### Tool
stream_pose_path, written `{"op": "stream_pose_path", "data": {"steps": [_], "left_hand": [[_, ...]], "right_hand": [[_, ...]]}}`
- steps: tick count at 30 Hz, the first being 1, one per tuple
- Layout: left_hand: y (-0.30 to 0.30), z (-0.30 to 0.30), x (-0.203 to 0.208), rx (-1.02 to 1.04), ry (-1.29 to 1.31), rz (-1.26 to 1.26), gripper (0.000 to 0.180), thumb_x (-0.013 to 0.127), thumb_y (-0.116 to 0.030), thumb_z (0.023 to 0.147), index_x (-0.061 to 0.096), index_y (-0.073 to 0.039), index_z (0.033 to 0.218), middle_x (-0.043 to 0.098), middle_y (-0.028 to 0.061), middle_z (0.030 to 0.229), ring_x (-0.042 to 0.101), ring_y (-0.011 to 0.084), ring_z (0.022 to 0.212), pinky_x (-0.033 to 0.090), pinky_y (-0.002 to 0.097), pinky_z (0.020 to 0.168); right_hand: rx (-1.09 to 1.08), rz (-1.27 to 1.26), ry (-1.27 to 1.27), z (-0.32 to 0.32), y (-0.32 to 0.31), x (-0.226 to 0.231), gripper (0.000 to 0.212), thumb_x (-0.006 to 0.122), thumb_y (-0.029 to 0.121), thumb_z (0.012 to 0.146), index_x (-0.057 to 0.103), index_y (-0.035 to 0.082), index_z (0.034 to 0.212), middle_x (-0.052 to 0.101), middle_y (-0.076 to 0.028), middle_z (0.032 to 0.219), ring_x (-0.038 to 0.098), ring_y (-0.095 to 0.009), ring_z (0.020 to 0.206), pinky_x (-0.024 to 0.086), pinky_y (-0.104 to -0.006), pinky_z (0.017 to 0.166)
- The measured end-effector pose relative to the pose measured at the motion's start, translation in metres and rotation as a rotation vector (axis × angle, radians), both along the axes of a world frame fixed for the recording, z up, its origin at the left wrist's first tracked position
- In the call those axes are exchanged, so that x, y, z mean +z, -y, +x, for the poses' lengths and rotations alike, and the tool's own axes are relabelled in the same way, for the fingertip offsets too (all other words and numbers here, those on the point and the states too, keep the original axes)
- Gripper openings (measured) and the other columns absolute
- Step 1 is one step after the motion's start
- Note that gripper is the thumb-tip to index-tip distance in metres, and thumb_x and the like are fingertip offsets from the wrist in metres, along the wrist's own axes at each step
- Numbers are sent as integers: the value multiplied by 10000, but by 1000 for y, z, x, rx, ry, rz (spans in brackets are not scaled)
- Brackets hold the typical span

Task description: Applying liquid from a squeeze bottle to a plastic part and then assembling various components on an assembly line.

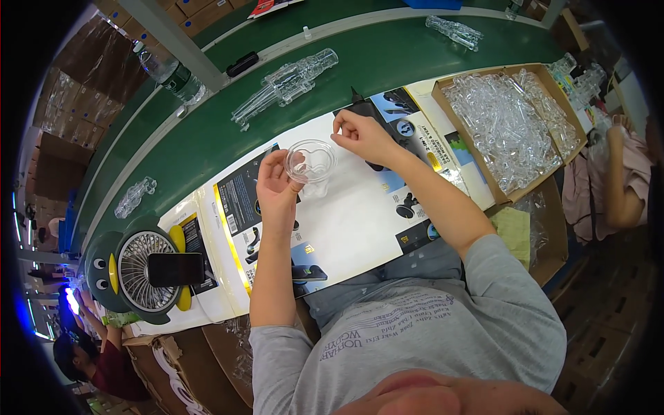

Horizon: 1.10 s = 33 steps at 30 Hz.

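My left hand (275,185) grips a clear round plastic piece (311,160) by its left edge, thumb and fingers closed on the rim. The piece looks like a shallow dish with a curved shape inside it. To its right, my right hand (361,138) is raised with its fingers bent and the tips pinched together; whether something small sits between them is hidden. Both hands are above a white printed cardboard sheet (353,214). Just beyond my right hand lies a black object with a pointed tip (357,97), partly covered by that hand.
At the right stands a cardboard box (529,192) of small clear plastic parts (494,131). Clear plastic assemblies (287,84) lie along the green work surface (380,62). A water bottle (169,75) stands far left; a penguin-shaped fan (104,273) with a phone (176,270) is nearer. Other people sit either side.
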<state>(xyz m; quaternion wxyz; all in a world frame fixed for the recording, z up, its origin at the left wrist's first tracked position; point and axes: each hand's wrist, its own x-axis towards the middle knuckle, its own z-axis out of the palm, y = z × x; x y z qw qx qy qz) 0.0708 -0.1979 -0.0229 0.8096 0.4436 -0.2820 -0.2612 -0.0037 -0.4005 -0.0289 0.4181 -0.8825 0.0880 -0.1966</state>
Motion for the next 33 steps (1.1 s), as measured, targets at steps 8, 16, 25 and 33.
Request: {"op": "stream_pose_path", "data": {"steps": [8,16,25,33], "left_hand": [[1,-3,5,43,50,124,670,732,22,624,406,6,1209,489,86,1085,494,177,1035,429,277,888],[4,-5,5,36,90,116,685,741,-3,620,399,-6,1214,494,63,1037,502,166,1012,438,266,865],[0,-3,5,41,83,122,672,732,-1,632,395,-15,1213,495,60,1051,504,165,1013,436,266,865],[3,4,-3,74,93,142,650,581,104,628,389,-22,1236,517,77,1063,509,178,1008,426,270,849]], "right_hand": [[680,1377,101,-5,13,13,173,579,99,731,409,105,765,332,41,574,283,-48,466,238,-195,455],[856,1482,119,-8,18,14,200,584,117,714,386,120,743,312,45,595,285,-48,494,244,-193,471],[892,1522,126,-6,14,13,227,599,122,703,373,125,724,313,43,597,284,-53,499,248,-196,477],[890,1614,182,0,17,9,239,584,56,736,362,132,692,309,42,578,286,-56,488,239,-194,457]]}}
